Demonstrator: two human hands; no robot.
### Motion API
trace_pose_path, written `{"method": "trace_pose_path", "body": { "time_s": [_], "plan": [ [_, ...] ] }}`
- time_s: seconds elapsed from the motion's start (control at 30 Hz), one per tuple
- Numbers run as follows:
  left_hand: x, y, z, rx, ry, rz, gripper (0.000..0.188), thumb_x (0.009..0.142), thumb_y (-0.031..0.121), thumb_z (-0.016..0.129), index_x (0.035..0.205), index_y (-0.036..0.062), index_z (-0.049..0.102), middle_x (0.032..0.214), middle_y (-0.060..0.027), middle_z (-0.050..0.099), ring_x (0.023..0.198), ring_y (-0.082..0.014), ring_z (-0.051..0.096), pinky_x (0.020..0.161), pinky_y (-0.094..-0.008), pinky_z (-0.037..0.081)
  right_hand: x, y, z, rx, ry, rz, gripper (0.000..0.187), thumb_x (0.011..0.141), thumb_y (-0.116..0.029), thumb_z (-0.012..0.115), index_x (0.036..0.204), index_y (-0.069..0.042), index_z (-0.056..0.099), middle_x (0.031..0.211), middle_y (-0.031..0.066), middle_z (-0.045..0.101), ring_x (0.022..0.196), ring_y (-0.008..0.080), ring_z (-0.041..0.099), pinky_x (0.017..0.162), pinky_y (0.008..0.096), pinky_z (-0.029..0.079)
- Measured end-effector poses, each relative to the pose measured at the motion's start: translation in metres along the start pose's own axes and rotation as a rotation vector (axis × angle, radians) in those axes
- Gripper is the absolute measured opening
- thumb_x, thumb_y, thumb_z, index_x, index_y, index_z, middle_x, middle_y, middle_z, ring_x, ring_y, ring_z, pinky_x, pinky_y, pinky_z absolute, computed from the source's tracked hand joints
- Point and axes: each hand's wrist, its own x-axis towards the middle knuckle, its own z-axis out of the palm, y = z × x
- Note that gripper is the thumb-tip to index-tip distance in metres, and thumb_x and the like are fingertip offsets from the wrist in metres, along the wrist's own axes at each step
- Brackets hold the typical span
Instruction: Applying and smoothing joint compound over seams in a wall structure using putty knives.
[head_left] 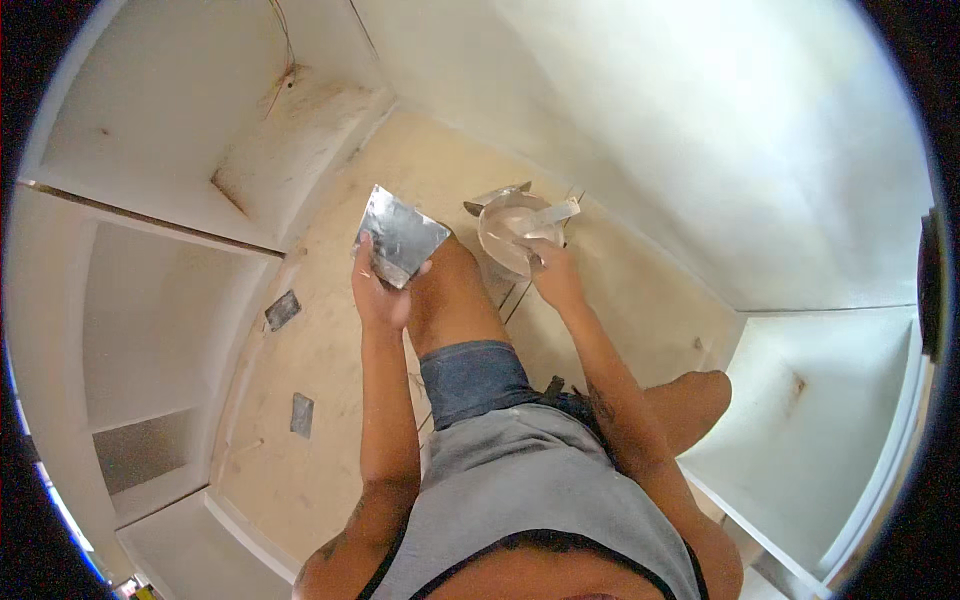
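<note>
metal plate in left hand; right hand at bucket

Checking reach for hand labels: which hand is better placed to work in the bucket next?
Right, probably: the right hand is at the rim of the bucket, while the left hand is farther off and occupied holding a flat metal plate.

Your metal plate: silver-grey
Your tank top is grey, black-edged; your shorts blue-grey; the bucket whitish.
</note>
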Motion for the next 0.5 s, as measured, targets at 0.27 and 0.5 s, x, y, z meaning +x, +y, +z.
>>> {"method": "trace_pose_path", "body": {
  "time_s": [0.27, 0.5],
  "plan": [
    [-0.005, -0.010, -0.019, -0.002, 0.146, -0.054, 0.042, 0.102, 0.039, 0.053, 0.129, 0.0075, 0.054, 0.123, -0.0108, 0.065, 0.112, -0.0284, 0.065, 0.084, -0.0522, 0.057, 0.036, 0.004, 0.030, 0.163, -0.175, 0.073, 0.036, 0.083, -0.010, 0.067, 0.118, -0.012, 0.071, 0.111, 0.0199, 0.070, 0.102, 0.0388, 0.067, 0.090, 0.0419, 0.052],
    [0.007, -0.034, -0.018, 0.071, 0.123, -0.065, 0.039, 0.104, 0.032, 0.052, 0.129, 0.0019, 0.054, 0.119, -0.0111, 0.065, 0.110, -0.0266, 0.064, 0.092, -0.0397, 0.054, 0.045, -0.052, -0.035, 0.555, 0.024, 0.052, 0.027, 0.086, -0.008, 0.068, 0.114, -0.006, 0.072, 0.112, 0.0118, 0.072, 0.103, 0.0268, 0.067, 0.094, 0.0365, 0.051]
  ]
}}
